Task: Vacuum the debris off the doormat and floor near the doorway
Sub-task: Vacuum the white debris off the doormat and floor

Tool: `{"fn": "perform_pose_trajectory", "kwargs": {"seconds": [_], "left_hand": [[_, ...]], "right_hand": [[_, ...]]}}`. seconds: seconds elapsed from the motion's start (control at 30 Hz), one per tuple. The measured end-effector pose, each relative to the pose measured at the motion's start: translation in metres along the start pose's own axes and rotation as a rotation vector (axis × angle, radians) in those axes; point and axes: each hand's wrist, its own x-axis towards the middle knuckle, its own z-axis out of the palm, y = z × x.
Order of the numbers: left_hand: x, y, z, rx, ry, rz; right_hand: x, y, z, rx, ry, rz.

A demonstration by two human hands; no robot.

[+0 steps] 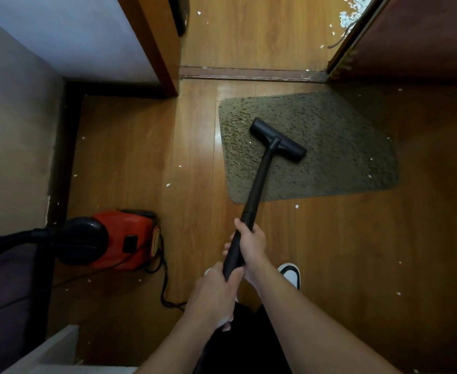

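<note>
A black vacuum wand (pixel 257 184) runs from my hands to its flat black nozzle (pixel 277 140), which rests on the left half of the olive-brown doormat (pixel 335 157). My right hand (pixel 253 245) grips the wand higher up; my left hand (pixel 216 292) grips its near end just below. White debris flecks lie on the mat's edges (pixel 369 176) and across the wooden floor (pixel 168 185). A thick pile of white debris (pixel 350 12) lies beyond the threshold by the open door.
The red canister vacuum (pixel 124 238) with its black hose and cord (pixel 165 287) sits on the floor at left. A door frame (pixel 157 44) stands left of the threshold strip (pixel 248 74); a dark door (pixel 410 36) is at right. My white shoe (pixel 290 273) is near the mat.
</note>
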Motion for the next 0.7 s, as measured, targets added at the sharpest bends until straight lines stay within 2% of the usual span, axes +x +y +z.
{"fn": "perform_pose_trajectory", "kwargs": {"seconds": [0.13, 0.37, 0.53, 0.7], "left_hand": [[0.005, -0.002, 0.000, -0.024, 0.006, 0.009], [-0.025, -0.044, -0.035, 0.030, -0.044, -0.066], [-0.045, -0.073, -0.057, 0.108, -0.013, -0.057], [-0.045, -0.077, -0.063, 0.104, -0.015, -0.056]], "right_hand": [[0.001, 0.000, 0.001, 0.008, 0.000, -0.011], [-0.032, 0.050, 0.026, 0.008, 0.007, 0.065], [-0.066, 0.076, 0.042, 0.027, -0.054, 0.102], [-0.067, 0.079, 0.047, 0.013, -0.046, 0.093]]}}
